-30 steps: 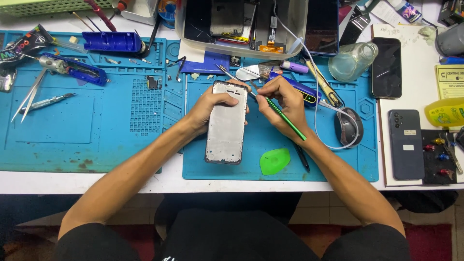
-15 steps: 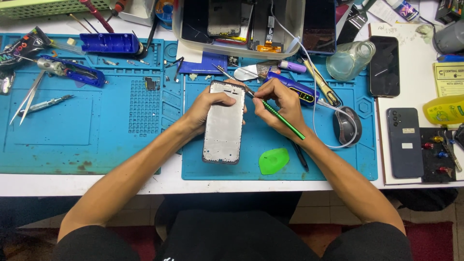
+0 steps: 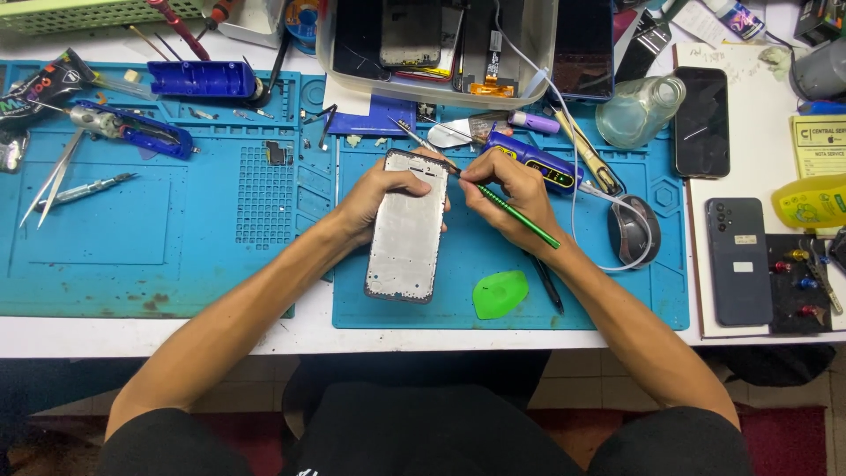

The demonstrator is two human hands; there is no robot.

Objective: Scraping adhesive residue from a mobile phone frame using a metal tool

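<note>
The left hand [image 3: 374, 196] grips the top left edge of a phone frame [image 3: 407, 225], fingers curled over its upper rim, thumb on the silver inner face. The frame lies face up and slightly tilted on a blue work mat [image 3: 617, 300] on the table [image 3: 758, 348], spanning the gap to a second blue mat [image 3: 132, 238] on the left. The right hand [image 3: 507, 189] pinches a thin green tool [image 3: 515, 216] like a pen, fingers pressed together around its shaft, the tip touching the frame's upper right corner.

Just below the right forearm lies a green pick [image 3: 500, 293] and beside it a black pen [image 3: 548, 284]. A grey mouse [image 3: 633, 231] sits to the right, its white cable looping around it. Behind the right hand lies a purple handheld tool [image 3: 529, 159], and beyond that a clear glass bottle [image 3: 639, 107]. A plastic tray [image 3: 328, 62] of phone parts stands at the back. On the right, a black phone [image 3: 701, 122] and a dark blue phone [image 3: 738, 260] lie well apart from the hands. On the left mat are tweezers [image 3: 55, 181] and a blue box [image 3: 201, 79].
</note>
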